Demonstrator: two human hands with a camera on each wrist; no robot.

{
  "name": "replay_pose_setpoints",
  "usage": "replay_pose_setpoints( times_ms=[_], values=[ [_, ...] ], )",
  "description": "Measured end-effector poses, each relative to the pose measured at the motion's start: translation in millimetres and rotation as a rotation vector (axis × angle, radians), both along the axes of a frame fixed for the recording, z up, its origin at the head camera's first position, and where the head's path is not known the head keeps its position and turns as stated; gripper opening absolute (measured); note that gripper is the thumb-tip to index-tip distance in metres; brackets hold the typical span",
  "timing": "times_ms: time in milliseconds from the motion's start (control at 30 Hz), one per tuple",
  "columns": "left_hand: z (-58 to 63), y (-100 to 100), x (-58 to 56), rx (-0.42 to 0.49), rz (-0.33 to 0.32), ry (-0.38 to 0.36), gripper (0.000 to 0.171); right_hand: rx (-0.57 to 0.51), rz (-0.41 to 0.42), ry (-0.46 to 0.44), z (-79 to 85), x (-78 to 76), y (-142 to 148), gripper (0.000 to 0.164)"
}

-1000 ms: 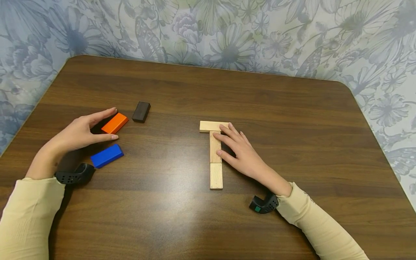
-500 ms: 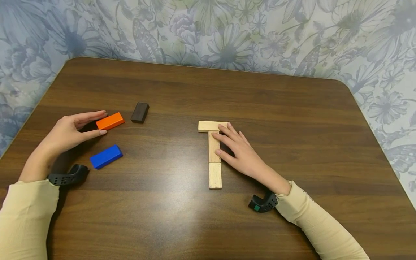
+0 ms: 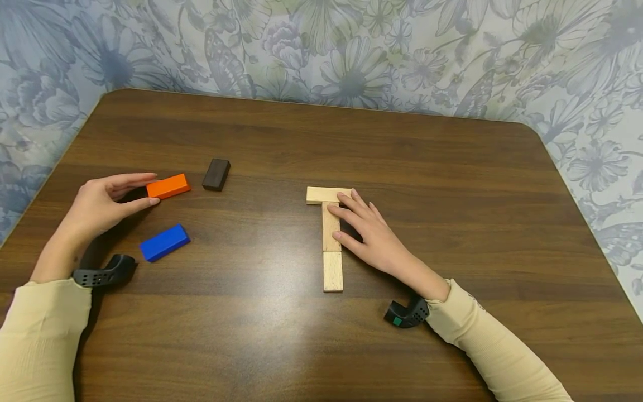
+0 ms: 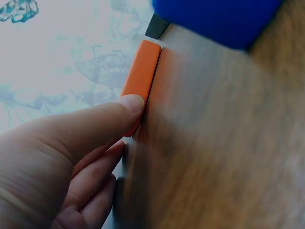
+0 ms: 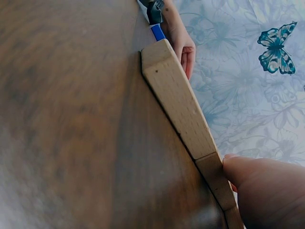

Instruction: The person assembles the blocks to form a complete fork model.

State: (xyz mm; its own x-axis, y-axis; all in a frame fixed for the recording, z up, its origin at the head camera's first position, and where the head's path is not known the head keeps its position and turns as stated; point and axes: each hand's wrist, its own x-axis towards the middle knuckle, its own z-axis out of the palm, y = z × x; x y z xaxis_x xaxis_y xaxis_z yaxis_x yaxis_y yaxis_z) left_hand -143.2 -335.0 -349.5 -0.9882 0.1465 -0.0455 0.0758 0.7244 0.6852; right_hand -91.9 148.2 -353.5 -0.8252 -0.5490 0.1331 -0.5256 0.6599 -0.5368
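Observation:
In the head view, my left hand (image 3: 105,206) pinches the left end of an orange block (image 3: 169,186) between thumb and fingertips. The left wrist view shows the thumb pressed on the near side of that orange block (image 4: 143,67), which lies on the table. A blue block (image 3: 164,243) sits nearer the body, and a black block (image 3: 216,174) just beyond the orange one's right end. My right hand (image 3: 374,240) rests with spread, relaxed fingers on a T of pale wooden blocks: a crosswise block (image 3: 318,195) at the top, an upper stem block (image 3: 330,223) and a lower stem block (image 3: 332,272).
The brown wood-grain table (image 3: 427,167) has rounded far corners and meets a wall with flowered wallpaper (image 3: 351,61). Black wrist cameras are strapped to the left wrist (image 3: 105,272) and the right wrist (image 3: 409,311).
My left hand has drawn back leftward and closed its fingertips on the orange block's left end. The orange block has shifted slightly left and turned flatter. My right hand stays put.

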Motion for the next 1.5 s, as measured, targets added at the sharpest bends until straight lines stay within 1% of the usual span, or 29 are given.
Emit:
replay_pose_setpoints(
  times_ms=[100,167,200,333,400,467,567,667,800,867,967,1033,1133,1200,1300,1367,1433,1500],
  values=[
    [0.0,-1,-0.2,0.018,0.010,-0.002,0.053,0.001,0.000,0.002,0.6,0.3,0,0.050],
    [0.7,-1,-0.7,0.069,0.022,-0.008,0.052,-0.001,-0.001,0.002,1.0,0.4,0,0.050],
    [1.2,-2,-1.0,0.109,0.030,-0.012,0.052,-0.002,-0.001,0.003,1.3,0.3,0,0.050],
    [3.8,0,-2.1,0.298,0.066,-0.021,0.050,-0.002,-0.002,0.004,1.8,0.4,0,0.049],
    [5.8,1,-2.7,0.389,0.084,-0.011,0.049,0.000,-0.003,0.004,2.1,0.5,0,0.049],
    [8.4,3,-3.3,0.503,0.100,-0.007,0.048,0.003,-0.003,0.003,2.4,0.6,0,0.050],
    [13.3,7,-3.7,0.701,0.122,-0.008,0.047,0.007,-0.004,0.002,2.5,0.4,1,0.050],
    [18.4,10,-3.4,0.902,0.134,-0.038,0.046,0.005,-0.004,0.003,2.8,0.7,1,0.050],
    [28.5,14,-2.0,1.114,0.158,-0.093,0.046,-0.001,-0.003,0.006,3.1,0.9,1,0.050],
    [35.3,17,-1.9,1.207,0.159,-0.113,0.046,-0.001,-0.001,0.005,2.4,0.9,1,0.050],
    [46.5,26,-4.5,1.278,0.126,-0.125,0.046,0.005,-0.001,-0.001,1.1,1.6,1,0.050],
    [54.3,36,-8.0,1.283,0.081,-0.129,0.046,0.007,0.000,-0.002,0.2,2.2,1,0.050],
    [67.2,58,-16.2,1.231,-0.005,-0.143,0.046,0.010,0.000,0.001,-0.5,2.7,1,0.051],
    [75.7,77,-23.3,1.174,-0.068,-0.150,0.044,0.010,0.001,0.004,-0.5,2.3,1,0.051],
    [88.7,109,-35.7,1.117,-0.147,-0.186,0.040,0.010,0.000,0.003,0.1,1.9,0,0.051],
    [96.0,133,-44.2,1.081,-0.181,-0.211,0.038,0.010,-0.001,0.002,0.5,1.7,0,0.050],
    [101.9,156,-52.5,1.039,-0.195,-0.254,0.038,0.014,-0.003,-0.001,1.1,1.7,0,0.050],
    [106.1,177,-60.5,0.967,-0.201,-0.291,0.041,0.018,-0.002,-0.004,1.4,1.4,0,0.050]
  ],
)
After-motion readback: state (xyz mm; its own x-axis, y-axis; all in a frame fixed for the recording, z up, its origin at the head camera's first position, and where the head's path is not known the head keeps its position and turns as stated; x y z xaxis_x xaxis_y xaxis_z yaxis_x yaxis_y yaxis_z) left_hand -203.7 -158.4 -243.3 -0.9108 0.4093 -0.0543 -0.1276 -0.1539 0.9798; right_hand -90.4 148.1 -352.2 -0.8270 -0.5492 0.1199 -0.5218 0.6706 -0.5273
